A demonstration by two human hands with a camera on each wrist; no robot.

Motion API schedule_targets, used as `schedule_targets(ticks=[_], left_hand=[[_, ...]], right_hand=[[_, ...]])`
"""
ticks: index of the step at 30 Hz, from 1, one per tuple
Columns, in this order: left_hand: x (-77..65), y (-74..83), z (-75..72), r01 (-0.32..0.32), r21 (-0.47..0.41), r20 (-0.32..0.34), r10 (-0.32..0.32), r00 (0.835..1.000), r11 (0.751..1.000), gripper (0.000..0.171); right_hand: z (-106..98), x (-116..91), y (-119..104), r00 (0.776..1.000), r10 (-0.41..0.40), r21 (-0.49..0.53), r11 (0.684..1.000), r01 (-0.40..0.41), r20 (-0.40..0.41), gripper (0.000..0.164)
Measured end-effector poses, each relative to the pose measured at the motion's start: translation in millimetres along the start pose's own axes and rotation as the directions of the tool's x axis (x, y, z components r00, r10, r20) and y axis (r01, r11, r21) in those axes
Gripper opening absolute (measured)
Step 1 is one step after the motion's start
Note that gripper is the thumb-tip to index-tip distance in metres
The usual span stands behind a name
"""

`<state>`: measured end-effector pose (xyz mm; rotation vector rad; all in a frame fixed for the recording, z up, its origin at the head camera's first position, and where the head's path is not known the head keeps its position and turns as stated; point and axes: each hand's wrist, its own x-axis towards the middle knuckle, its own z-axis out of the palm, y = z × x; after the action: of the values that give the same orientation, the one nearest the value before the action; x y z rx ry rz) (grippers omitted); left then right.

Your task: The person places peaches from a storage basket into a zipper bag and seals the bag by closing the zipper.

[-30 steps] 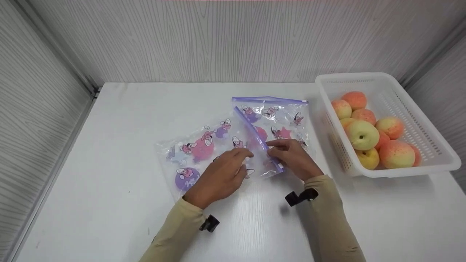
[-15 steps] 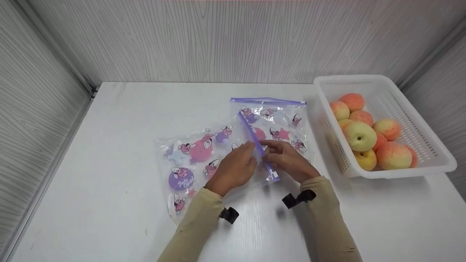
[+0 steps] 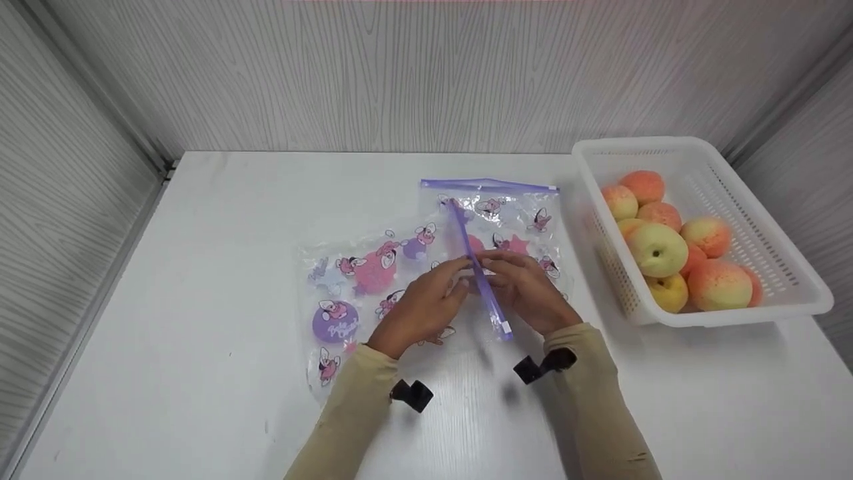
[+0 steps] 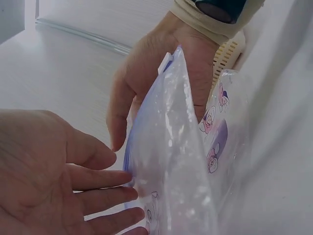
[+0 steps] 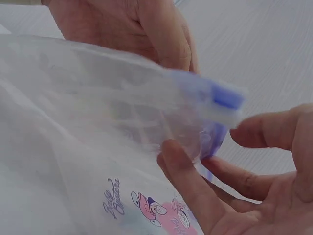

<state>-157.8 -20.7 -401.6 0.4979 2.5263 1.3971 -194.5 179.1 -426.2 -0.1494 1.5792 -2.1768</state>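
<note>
A clear slider zip bag (image 3: 373,277) with cartoon prints and a purple zip lies slanted over the table, its zip end raised between the hands. My left hand (image 3: 423,303) is on its left side. In the left wrist view, its straight fingers (image 4: 105,200) touch the bag near the zip edge. My right hand (image 3: 530,290) holds the zip edge from the right. One finger (image 5: 178,159) lies against the film in the right wrist view, with the thumb on the other side of the edge. The white slider (image 3: 506,327) sits at the zip's near end.
A second zip bag (image 3: 540,233) lies flat beneath and behind the first. At the right stands a white perforated basket (image 3: 793,267) with several peaches (image 3: 723,285) and similar fruits. Wood-grain panels (image 3: 373,73) border the white table (image 3: 220,200) at the back and sides.
My left hand has moved right to the zip, beside the right hand. The zip end has shifted and stands more upright, lifted between both hands.
</note>
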Motion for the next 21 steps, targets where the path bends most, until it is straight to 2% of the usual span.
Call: schedule_targets(ticks=[4,8,14,21], left_hand=[[0.9,1.6,-1.1,-0.012,-0.119,-0.086,0.002,0.996,0.993,0.043],[1.8,2.3,-2.7,-0.035,-0.204,-0.145,0.005,0.989,0.978,0.044],[1.7,1.0,-2.2,-0.025,-0.201,-0.184,-0.013,0.983,0.979,0.041],[2.7,0.4,-2.2,-0.016,-0.17,-0.219,-0.022,0.975,0.985,0.033]], right_hand=[[4,-1,-2,0.995,-0.015,0.084,0.996,0.023,-0.094,0.018],[9,-2,-5,0.993,-0.024,0.079,0.996,0.033,-0.112,0.016],[14,-2,-5,0.997,-0.063,0.001,0.998,0.063,-0.038,0.042],[15,-4,-5,0.997,-0.075,-0.051,0.996,0.074,-0.01,0.04]])
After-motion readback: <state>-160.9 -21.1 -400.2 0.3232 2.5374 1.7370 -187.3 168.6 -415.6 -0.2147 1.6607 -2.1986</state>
